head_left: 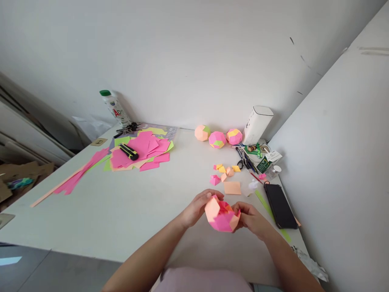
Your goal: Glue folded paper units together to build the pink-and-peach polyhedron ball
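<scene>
There is one view, taken from a camera worn on the person's head, and it looks forward and downward over the counter (100,219). The person's own clothed body (200,280) enters at the bottom edge, so the camera is placed above it. The left hand (199,207), the right hand (251,219) and the paper ball (223,222) lie below the centre, quite near to the lens. The view is wide: it reaches the back wall (170,61), the side wall (346,134) at right and the floor (69,269) at lower left.
</scene>
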`<control>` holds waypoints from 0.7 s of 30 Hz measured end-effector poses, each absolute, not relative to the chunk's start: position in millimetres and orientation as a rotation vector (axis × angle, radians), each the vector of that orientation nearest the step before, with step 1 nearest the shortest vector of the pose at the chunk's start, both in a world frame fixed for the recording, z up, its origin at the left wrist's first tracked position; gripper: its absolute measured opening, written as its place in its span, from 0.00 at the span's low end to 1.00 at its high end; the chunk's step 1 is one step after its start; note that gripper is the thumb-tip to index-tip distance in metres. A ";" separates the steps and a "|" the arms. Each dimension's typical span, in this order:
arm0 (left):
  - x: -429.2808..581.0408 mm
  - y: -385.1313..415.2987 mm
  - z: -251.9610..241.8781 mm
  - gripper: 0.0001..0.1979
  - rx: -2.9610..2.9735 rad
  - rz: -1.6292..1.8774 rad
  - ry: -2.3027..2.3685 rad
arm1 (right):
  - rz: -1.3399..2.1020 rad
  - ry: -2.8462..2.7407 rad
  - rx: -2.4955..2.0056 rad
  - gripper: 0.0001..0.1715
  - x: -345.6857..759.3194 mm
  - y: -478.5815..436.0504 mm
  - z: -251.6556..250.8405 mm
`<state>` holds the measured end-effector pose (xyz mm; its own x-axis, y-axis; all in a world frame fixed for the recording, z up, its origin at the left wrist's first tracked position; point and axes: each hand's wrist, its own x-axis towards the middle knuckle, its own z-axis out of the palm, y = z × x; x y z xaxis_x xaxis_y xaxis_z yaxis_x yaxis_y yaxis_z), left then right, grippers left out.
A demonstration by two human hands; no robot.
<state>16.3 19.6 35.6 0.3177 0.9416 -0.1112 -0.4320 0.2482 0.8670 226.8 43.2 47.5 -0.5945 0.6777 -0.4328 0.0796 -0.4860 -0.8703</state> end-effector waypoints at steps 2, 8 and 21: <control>15.8 17.7 36.2 0.22 0.919 1.114 0.756 | 2.190 -1.259 -1.185 0.09 223.3 42.5 44.6; 13.2 17.0 34.0 0.16 1.002 1.116 0.767 | 2.325 -1.172 -1.143 0.08 219.5 41.8 37.5; 13.1 16.8 36.8 0.12 0.742 0.993 0.691 | 2.097 -1.373 -1.269 0.03 226.3 44.5 35.8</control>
